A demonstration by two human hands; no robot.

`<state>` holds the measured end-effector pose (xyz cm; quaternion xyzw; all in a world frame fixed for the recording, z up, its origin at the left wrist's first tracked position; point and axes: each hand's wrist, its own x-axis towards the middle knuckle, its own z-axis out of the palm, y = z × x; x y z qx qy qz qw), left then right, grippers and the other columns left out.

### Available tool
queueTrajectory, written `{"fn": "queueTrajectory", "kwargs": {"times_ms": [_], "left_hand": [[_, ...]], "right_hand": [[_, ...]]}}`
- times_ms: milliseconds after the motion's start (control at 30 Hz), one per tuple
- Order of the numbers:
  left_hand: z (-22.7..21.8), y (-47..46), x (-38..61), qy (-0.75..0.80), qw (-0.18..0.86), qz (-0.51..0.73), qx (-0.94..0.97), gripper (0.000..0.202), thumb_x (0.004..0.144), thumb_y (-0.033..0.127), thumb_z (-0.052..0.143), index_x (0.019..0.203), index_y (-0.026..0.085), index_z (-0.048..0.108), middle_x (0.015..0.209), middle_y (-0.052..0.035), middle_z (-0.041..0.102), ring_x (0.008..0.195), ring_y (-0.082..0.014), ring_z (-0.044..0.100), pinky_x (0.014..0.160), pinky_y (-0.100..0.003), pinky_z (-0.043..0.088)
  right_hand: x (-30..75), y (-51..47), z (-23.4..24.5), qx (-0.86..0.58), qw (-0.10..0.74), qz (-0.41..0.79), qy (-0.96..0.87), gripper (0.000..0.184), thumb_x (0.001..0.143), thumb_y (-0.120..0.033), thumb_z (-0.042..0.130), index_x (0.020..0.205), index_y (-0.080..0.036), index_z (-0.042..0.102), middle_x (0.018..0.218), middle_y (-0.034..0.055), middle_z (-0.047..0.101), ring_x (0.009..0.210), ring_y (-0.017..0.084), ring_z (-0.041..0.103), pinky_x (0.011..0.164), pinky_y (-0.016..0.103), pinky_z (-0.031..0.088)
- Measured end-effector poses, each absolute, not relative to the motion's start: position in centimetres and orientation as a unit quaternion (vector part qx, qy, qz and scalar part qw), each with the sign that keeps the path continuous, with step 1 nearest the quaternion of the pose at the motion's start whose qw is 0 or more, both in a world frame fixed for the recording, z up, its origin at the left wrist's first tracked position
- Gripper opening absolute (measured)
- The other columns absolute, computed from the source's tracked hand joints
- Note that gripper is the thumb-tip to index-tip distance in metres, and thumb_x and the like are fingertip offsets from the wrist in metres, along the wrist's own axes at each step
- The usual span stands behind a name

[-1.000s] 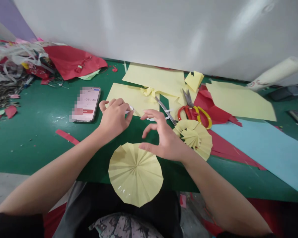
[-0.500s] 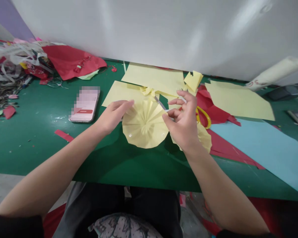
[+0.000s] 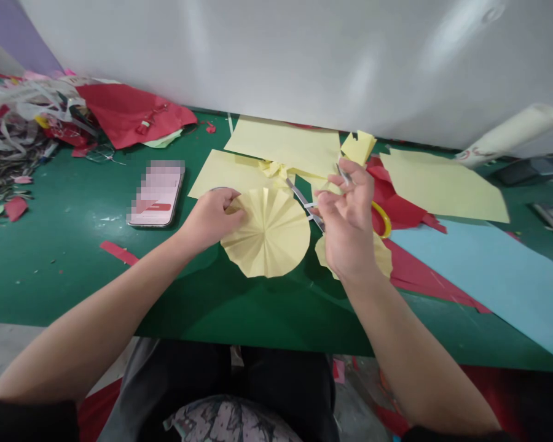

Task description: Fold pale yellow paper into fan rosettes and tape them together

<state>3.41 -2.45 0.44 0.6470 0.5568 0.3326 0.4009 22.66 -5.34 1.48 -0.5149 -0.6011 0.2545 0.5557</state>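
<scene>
A round, pleated yellow paper rosette [image 3: 270, 236] faces me, its folds fanning out from the centre. My left hand [image 3: 216, 218] pinches its upper left edge between thumb and fingers. Just right of the rosette and apart from it is my right hand [image 3: 350, 221], fingers curled. A small silver tip [image 3: 343, 174] pokes out between those fingers; the rest of that tool is hidden. Beneath this hand lie scissors with a yellow handle [image 3: 381, 220], partly covered. White strips [image 3: 310, 205] show by the scissor blade. A second pleated yellow paper piece [image 3: 382, 255] sits under my right wrist.
Yellow sheets [image 3: 281, 141] lie behind my hands, with red paper [image 3: 396, 202] and a blue sheet [image 3: 483, 270] to the right. A phone [image 3: 156, 193] lies left. Scraps and cord [image 3: 23, 116] are heaped far left. A white wall [image 3: 276, 55] stands behind the green table [image 3: 258, 313].
My right hand has come off the rosette's right edge and moved slightly right. The rosette has shifted a little left and turned flatter toward me, while my left hand's fingers have curled around its edge.
</scene>
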Motion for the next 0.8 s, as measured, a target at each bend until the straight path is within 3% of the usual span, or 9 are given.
{"fn": "queueTrajectory", "kwargs": {"times_ms": [67,133,233,500,700,800], "left_hand": [[0.3,-2.4,3.4,0.546,0.388,0.294,0.682,0.023,0.064,0.022,0.054,0.086,0.015,0.060,0.076,-0.0031,0.062,0.070,-0.0157,0.057,0.061,-0.027,0.045],[0.2,-2.5,3.5,0.539,0.374,0.269,0.705,0.029,0.066,0.025,0.052,0.092,0.015,0.059,0.080,-0.0042,0.062,0.072,-0.0162,0.057,0.062,-0.028,0.045],[0.1,-2.6,3.6,0.523,0.348,0.273,0.729,0.031,0.065,0.022,0.051,0.095,0.014,0.058,0.086,-0.0047,0.062,0.075,-0.0156,0.056,0.065,-0.027,0.044],[0.6,-3.7,4.1,0.498,0.352,0.284,0.740,0.023,0.066,0.020,0.054,0.089,0.015,0.055,0.056,0.0049,0.049,0.051,-0.0075,0.040,0.048,-0.020,0.030],[1.0,-4.4,4.5,0.475,0.449,0.312,0.690,0.017,0.071,0.026,0.055,0.086,0.017,0.054,0.065,0.0020,0.061,0.049,-0.0072,0.048,0.045,-0.019,0.034],[1.1,-4.6,4.7,0.453,0.483,0.317,0.679,0.017,0.073,0.026,0.055,0.087,0.016,0.055,0.070,0.0005,0.065,0.060,-0.0094,0.057,0.053,-0.019,0.041]], "right_hand": [[22.6,-5.7,1.7,-0.510,0.542,0.189,-0.640,0.036,0.076,-0.033,0.054,0.110,-0.038,0.043,0.123,0.0014,0.037,0.115,0.021,0.039,0.079,0.038,0.049],[22.5,-6.2,2.2,-0.500,0.526,0.166,-0.668,0.023,0.074,-0.028,0.058,0.096,-0.033,0.055,0.121,0.0017,0.036,0.114,0.022,0.040,0.084,0.041,0.047],[22.4,-7.0,3.0,-0.450,0.493,0.197,-0.718,0.009,0.075,-0.022,0.057,0.076,-0.030,0.060,0.103,0.0014,0.047,0.107,0.020,0.046,0.092,0.043,0.043],[21.9,-7.5,3.5,-0.338,0.409,0.387,-0.754,0.013,0.072,-0.018,0.060,0.079,-0.028,0.063,0.094,0.0011,0.052,0.093,0.016,0.054,0.082,0.037,0.050],[21.5,-6.8,2.5,-0.439,0.423,0.418,-0.673,0.006,0.071,-0.017,0.061,0.074,-0.021,0.064,0.091,0.0025,0.054,0.088,0.013,0.058,0.080,0.031,0.053],[21.4,-6.6,2.3,-0.479,0.437,0.392,-0.652,0.001,0.070,-0.019,0.063,0.070,-0.020,0.064,0.088,0.0027,0.056,0.087,0.014,0.058,0.078,0.032,0.054]]}}
